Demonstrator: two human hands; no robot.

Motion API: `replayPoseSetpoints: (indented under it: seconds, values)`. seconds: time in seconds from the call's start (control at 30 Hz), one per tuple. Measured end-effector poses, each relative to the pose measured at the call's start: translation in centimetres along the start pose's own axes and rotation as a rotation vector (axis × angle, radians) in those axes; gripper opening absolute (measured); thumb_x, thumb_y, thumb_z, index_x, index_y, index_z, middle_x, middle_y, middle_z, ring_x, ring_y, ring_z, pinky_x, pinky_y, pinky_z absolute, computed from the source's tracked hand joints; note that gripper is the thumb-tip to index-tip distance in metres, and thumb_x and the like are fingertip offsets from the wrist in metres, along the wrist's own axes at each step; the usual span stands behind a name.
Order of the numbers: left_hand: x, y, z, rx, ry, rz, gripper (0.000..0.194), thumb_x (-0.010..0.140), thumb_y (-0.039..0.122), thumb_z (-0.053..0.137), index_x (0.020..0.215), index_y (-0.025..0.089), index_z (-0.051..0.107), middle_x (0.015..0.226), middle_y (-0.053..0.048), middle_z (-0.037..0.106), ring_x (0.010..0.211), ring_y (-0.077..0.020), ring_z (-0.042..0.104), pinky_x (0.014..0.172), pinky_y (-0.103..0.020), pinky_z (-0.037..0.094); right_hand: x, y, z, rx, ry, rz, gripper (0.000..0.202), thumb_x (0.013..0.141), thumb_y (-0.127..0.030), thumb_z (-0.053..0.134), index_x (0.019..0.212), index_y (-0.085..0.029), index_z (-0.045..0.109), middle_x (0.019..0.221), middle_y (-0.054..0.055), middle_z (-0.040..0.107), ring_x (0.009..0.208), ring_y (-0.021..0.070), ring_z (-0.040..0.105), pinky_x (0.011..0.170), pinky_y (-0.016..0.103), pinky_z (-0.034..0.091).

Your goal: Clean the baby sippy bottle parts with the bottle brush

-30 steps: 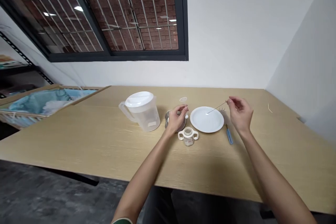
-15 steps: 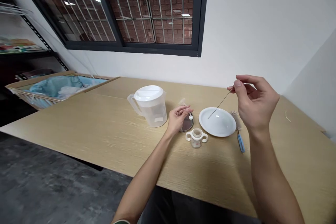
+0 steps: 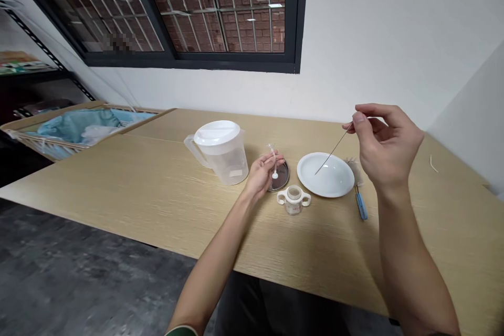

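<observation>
My left hand (image 3: 258, 177), palm turned up, holds a small clear straw with a white weighted end (image 3: 275, 174) across its fingers. Beneath that hand lies a dark round metal dish (image 3: 282, 181). Raised on the right, my right hand (image 3: 386, 147) pinches a thin wire rod (image 3: 334, 149) between thumb and forefinger. The rod slants down to the left, its lower end in front of the white plate (image 3: 342, 178); whether it touches the plate I cannot tell. A small lidless cup with two white handles (image 3: 293, 206) stands near my left hand.
A clear lidded jug (image 3: 228, 165) stands left of my left hand. Right of the plate lies a bristle brush with a blue handle (image 3: 361, 207). A thin white strip (image 3: 433, 164) lies far right. At the back left is a basket lined with blue cloth (image 3: 74, 126).
My left hand has rolled palm-up, and the straw in it now hangs more upright. The right hand still holds the rod at about the same place. The view has tilted slightly downward.
</observation>
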State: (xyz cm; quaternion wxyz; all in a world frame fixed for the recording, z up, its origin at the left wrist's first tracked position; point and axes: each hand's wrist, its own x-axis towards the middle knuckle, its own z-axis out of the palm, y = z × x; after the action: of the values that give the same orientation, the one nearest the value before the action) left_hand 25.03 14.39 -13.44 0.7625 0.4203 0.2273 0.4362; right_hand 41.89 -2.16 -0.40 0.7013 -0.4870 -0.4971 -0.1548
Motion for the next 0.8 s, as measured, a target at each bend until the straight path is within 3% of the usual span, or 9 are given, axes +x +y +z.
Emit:
replayPoseSetpoints:
  seconds: [0.13,0.3,0.43,0.67,0.8]
  values:
    - [0.0,0.1,-0.3,-0.003,0.016,-0.045,0.019,0.083,0.018,0.067,0.101,0.010,0.069,0.086,-0.006,0.069,0.068,-0.0088,0.060,0.069,-0.021,0.052,0.0,0.3,0.1,-0.008,-0.013,-0.014,0.015,0.094,-0.036,0.067,0.101,-0.023,0.069,0.093,0.001,0.068,0.075,0.0137,0.071,0.073,0.032,0.064]
    - [0.0,0.1,-0.6,0.087,0.012,0.002,0.029,0.082,0.035,0.063,0.098,0.012,0.069,0.074,-0.002,0.056,0.060,-0.0095,0.047,0.059,-0.022,0.044,-0.1,0.6,0.2,-0.035,-0.013,-0.032,0.015,0.094,-0.036,0.066,0.102,-0.024,0.069,0.094,0.001,0.069,0.073,0.0130,0.071,0.072,0.032,0.064]
    - [-0.1,0.0,-0.5,0.124,0.001,0.095,0.037,0.077,0.038,0.067,0.103,0.012,0.069,0.074,0.000,0.052,0.062,-0.0094,0.044,0.057,-0.022,0.039,-0.2,0.7,0.4,-0.024,-0.023,-0.020,0.016,0.094,-0.036,0.066,0.102,-0.023,0.069,0.096,0.001,0.069,0.074,0.0127,0.070,0.074,0.033,0.065]
    - [-1.5,0.2,-0.2,0.407,-0.121,0.237,0.060,0.080,0.048,0.074,0.131,0.019,0.061,0.097,-0.004,0.066,0.082,-0.0143,0.059,0.073,-0.024,0.047,-0.4,0.5,1.0,0.049,-0.008,0.007,0.018,0.094,-0.039,0.067,0.103,-0.023,0.066,0.092,0.000,0.067,0.077,0.0132,0.071,0.078,0.034,0.065]
    - [-2.8,0.8,0.8,0.475,-0.171,0.296,0.068,0.079,0.051,0.077,0.135,0.020,0.056,0.105,-0.008,0.070,0.095,-0.0199,0.066,0.080,-0.028,0.050,-0.7,0.1,1.5,0.076,0.024,0.000,0.020,0.096,-0.041,0.063,0.105,-0.023,0.064,0.092,0.001,0.069,0.081,0.0139,0.071,0.080,0.035,0.065]
